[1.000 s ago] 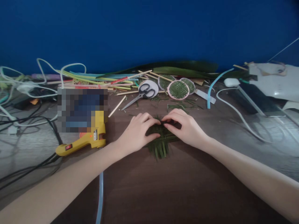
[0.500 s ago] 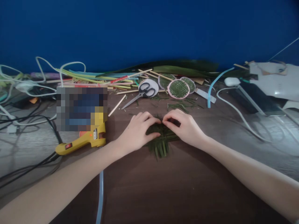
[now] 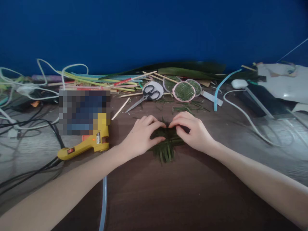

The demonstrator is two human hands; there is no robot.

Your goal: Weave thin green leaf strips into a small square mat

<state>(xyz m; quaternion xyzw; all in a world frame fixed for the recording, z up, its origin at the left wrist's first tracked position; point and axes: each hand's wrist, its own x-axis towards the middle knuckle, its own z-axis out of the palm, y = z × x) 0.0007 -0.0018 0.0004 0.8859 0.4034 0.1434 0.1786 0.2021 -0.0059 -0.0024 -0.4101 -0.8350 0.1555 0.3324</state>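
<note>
head view: the green leaf weave (image 3: 165,152) sits flat on the brown table (image 3: 154,199), right in the middle between both hands, with loose strip ends fanning out toward the person. left hand (image 3: 144,134) is laid over its left side, thumb and index spread a fair bit apart with the weave showing in the gap. right hand (image 3: 194,130) is at the other side, thumb and index curled in with just a narrow gap at the tips, can't tell if there's a strip pinched in there. past the hands you've got scissors (image 3: 152,93) lying partly on a white disc (image 3: 157,87), and a pink hoop (image 3: 184,92) filled with green. yellow glue gun (image 3: 98,141) is off to the left, partly pixelated, near the left forearm.
</note>
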